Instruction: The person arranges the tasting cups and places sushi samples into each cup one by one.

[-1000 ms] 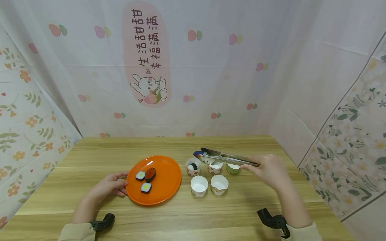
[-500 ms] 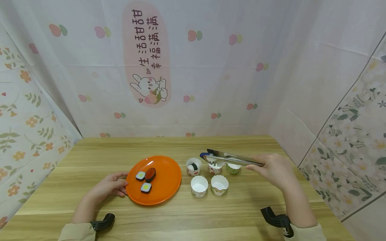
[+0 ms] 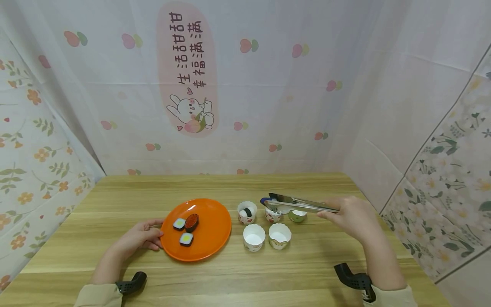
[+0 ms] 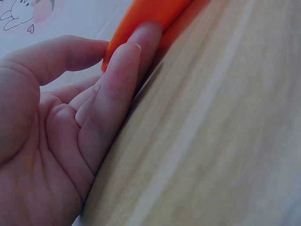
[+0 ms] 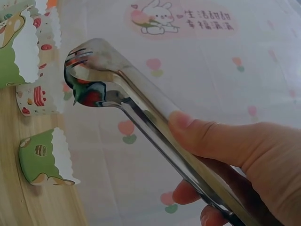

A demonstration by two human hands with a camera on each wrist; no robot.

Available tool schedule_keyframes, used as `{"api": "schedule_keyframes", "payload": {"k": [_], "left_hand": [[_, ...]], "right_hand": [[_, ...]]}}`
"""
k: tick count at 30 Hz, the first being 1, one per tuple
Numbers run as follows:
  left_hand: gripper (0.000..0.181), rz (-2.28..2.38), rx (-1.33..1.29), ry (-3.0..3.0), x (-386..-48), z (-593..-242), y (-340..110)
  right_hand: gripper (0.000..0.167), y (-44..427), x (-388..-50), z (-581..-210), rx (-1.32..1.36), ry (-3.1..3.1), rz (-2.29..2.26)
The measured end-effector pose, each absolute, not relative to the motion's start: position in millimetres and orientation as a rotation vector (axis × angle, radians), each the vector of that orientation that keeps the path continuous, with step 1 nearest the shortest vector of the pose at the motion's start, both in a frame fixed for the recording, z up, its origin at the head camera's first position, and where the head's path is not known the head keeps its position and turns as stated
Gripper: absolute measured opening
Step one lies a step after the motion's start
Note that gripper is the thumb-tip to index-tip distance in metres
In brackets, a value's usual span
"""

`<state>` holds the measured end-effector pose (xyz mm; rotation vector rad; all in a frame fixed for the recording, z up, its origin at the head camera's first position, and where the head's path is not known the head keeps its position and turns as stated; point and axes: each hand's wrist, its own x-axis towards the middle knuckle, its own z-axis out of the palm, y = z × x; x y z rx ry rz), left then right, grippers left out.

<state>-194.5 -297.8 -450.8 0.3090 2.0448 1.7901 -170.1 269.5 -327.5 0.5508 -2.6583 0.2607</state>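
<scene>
My left hand (image 3: 140,238) (image 4: 70,117) pinches the left rim of an orange plate (image 3: 212,238) (image 4: 136,23), thumb above and fingers beneath. Two yellow-centred sushi pieces and a red-topped piece (image 3: 191,222) lie on the plate. With thumb and fingers my right hand (image 3: 350,217) (image 5: 258,155) grips metal tongs (image 3: 307,205) (image 5: 155,110). Their tips hang over the middle back paper cup (image 3: 273,217); whether anything sits between them I cannot tell. In the back-left cup (image 3: 246,219) rests a white piece with a black band.
A green paper cup (image 3: 297,217) (image 5: 40,157) stands at the right of the back row. Two white-lined cups (image 3: 253,243) (image 3: 279,242) stand in front. Patterned curtains (image 3: 284,106) rise behind and beside the wooden table (image 3: 192,283).
My right hand and the tongs have shifted to the right and slightly down, the tips now nearer the middle back cup. My left hand and the plate have stayed in place.
</scene>
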Motion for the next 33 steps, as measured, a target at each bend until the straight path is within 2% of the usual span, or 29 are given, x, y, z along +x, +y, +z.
{"api": "schedule_keyframes", "payload": {"k": [8, 33], "left_hand": [[0.063, 1.781, 0.32, 2.051, -195.1, -450.8, -297.6], [0.063, 1.776, 0.316, 2.052, -195.2, -450.4, -297.7]], "right_hand": [[0.036, 273.9, -170.5, -328.3, 0.544, -2.666, 0.246], [0.045, 276.2, -172.1, -326.2, 0.494, -2.785, 0.247]]}}
